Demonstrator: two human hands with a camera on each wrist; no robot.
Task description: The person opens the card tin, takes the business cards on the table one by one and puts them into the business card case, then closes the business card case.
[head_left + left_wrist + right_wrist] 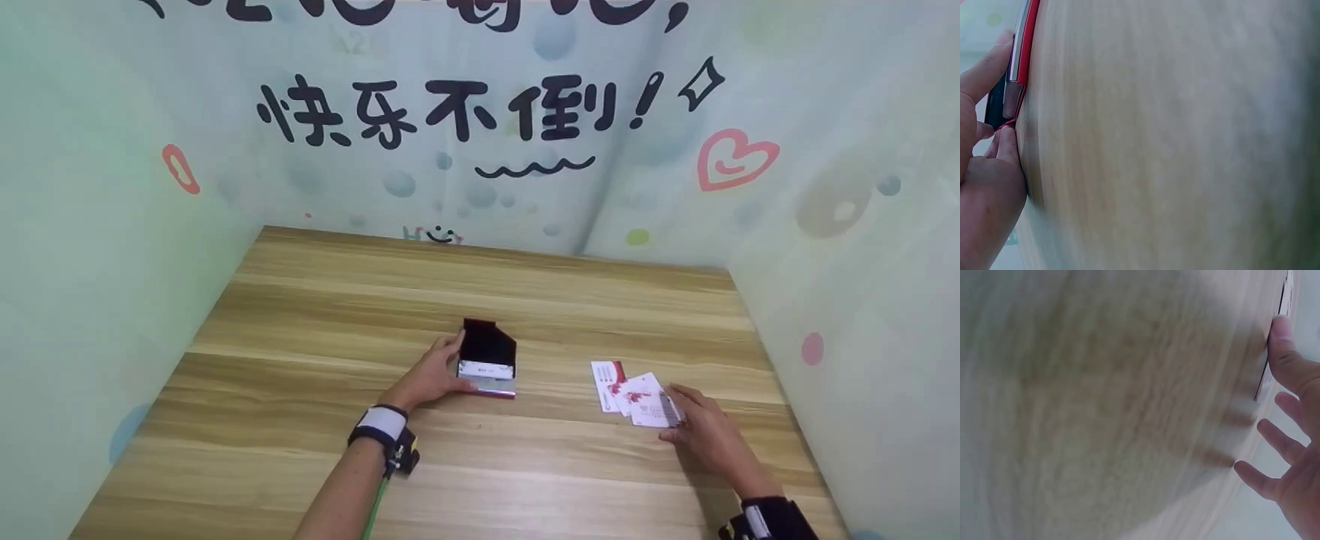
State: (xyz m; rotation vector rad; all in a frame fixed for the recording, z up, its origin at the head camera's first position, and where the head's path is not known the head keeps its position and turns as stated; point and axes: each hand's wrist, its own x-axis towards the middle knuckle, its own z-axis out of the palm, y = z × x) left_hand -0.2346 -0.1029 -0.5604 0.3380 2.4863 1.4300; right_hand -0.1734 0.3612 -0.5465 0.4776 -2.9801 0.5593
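Note:
My left hand (433, 375) grips the left side of a business card holder (487, 345) whose lid is raised, thumb near the front edge and fingers by the lid. Its inside is black, with a white card (486, 369) in it; the left wrist view shows a red outer shell (1028, 45) with a metal rim. Farther right, my right hand (709, 424) pinches the right end of a white business card (651, 401) between thumb and fingers. This card overlaps other cards lying on the table, the leftmost a red-and-white business card (604, 386).
A wood-grain table (337, 300) carries everything. Pale printed curtains (480, 202) stand along its back and both sides. Both wrists wear strapped cameras, and a green cable (376, 506) runs along the left forearm.

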